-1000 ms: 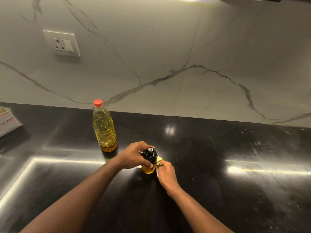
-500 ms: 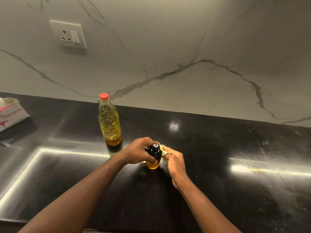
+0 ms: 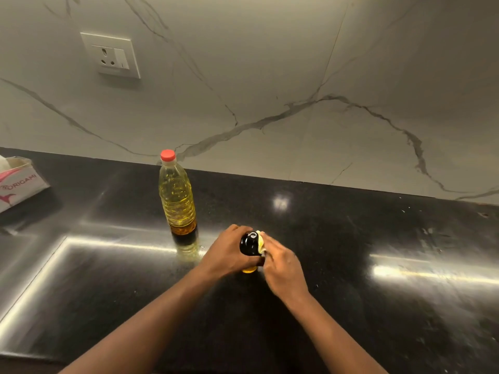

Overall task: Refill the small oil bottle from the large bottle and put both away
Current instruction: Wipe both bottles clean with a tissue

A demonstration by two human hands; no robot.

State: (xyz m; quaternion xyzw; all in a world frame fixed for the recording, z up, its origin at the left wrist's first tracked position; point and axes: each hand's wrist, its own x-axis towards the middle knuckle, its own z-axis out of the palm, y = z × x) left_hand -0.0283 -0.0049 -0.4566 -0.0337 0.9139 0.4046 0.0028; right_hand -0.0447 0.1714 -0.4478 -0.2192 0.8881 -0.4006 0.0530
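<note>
The small oil bottle (image 3: 251,244) stands on the black countertop (image 3: 351,265), with a black top and yellow oil showing at its base. My left hand (image 3: 229,252) is wrapped around it from the left. My right hand (image 3: 280,268) presses a small yellowish-white tissue or cloth (image 3: 260,241) against the bottle's right side near the top. The large oil bottle (image 3: 176,195), clear plastic with a red cap, stands upright behind and to the left, apart from both hands and mostly full of yellow oil.
A tissue box (image 3: 19,182) printed ORIGAMI sits at the left edge of the counter. A wall socket (image 3: 112,55) is set in the marble backsplash above. Bright light strips reflect on the glossy counter.
My right hand has slid the cloth up from the bottle's lower side to its top. The left hand keeps its hold. The camera view has shifted slightly.
</note>
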